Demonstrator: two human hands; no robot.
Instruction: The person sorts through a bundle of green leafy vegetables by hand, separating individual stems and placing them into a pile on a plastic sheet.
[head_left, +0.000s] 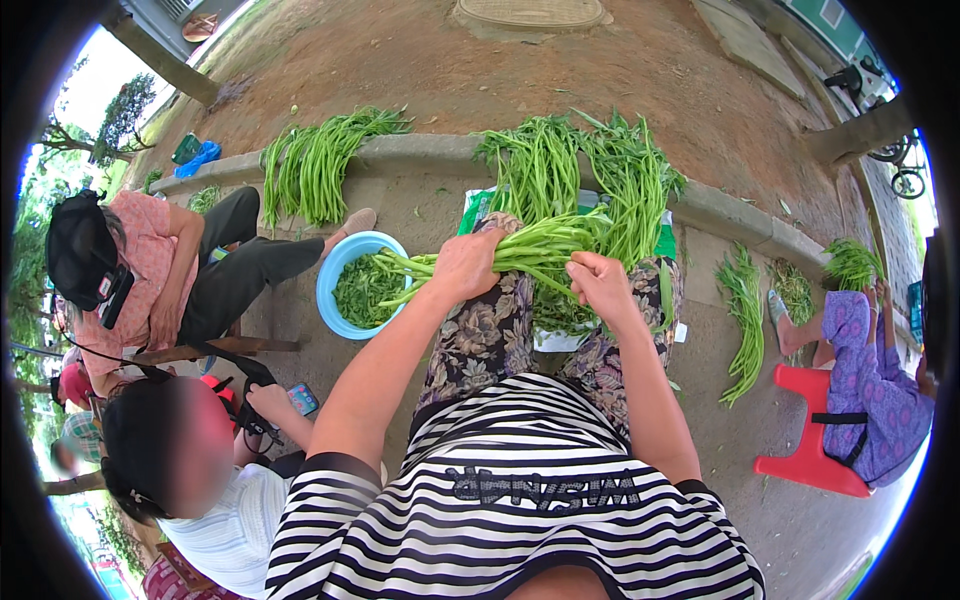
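My left hand grips a bunch of long-stemmed leafy greens above my lap. Its cut ends stick out to the left, over a light blue plastic basin that holds loose green leaves. At the right side of the bunch, my right hand has its thumb and forefinger pinched together on a stem; the fingers partly hide it. Between my knees, more leafy greens lie low down.
Bundles of greens drape over a concrete curb ahead. Another bundle lies on the pavement at right. People sit close on my left; one person on a red plastic stool is at right.
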